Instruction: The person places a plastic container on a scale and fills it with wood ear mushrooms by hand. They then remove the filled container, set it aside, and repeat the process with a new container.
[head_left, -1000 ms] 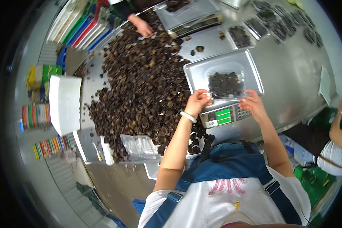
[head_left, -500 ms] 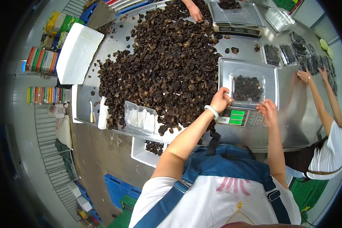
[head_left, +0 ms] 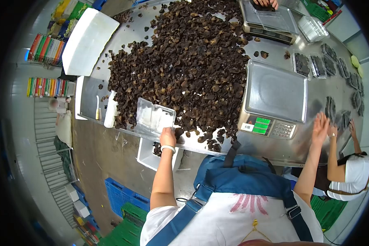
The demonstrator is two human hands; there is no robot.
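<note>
My left hand (head_left: 167,137), with a white band at the wrist, grips the near edge of an open clear plastic box (head_left: 155,117) at the front left of the dark fungus heap (head_left: 180,65). Stretched out over the right side of the table, my right hand (head_left: 320,128) has its fingers apart and nothing in them. Between my hands stands a scale (head_left: 276,90) with a bare metal tray and green digits. Filled dark packs (head_left: 331,107) lie just beyond my right hand.
A co-worker's hands (head_left: 334,130) are beside my right hand; another person's hand (head_left: 266,3) is over a second scale (head_left: 270,20). Stacked clear boxes (head_left: 313,28) stand at the back right. A white foam lid (head_left: 90,43) leans at the left; a white bin (head_left: 149,153) sits below the table edge.
The filled box has left the near scale. My left hand has moved left and taken hold of the open clear box; my right hand has moved right and opened. The far person's hand has shifted to the second scale.
</note>
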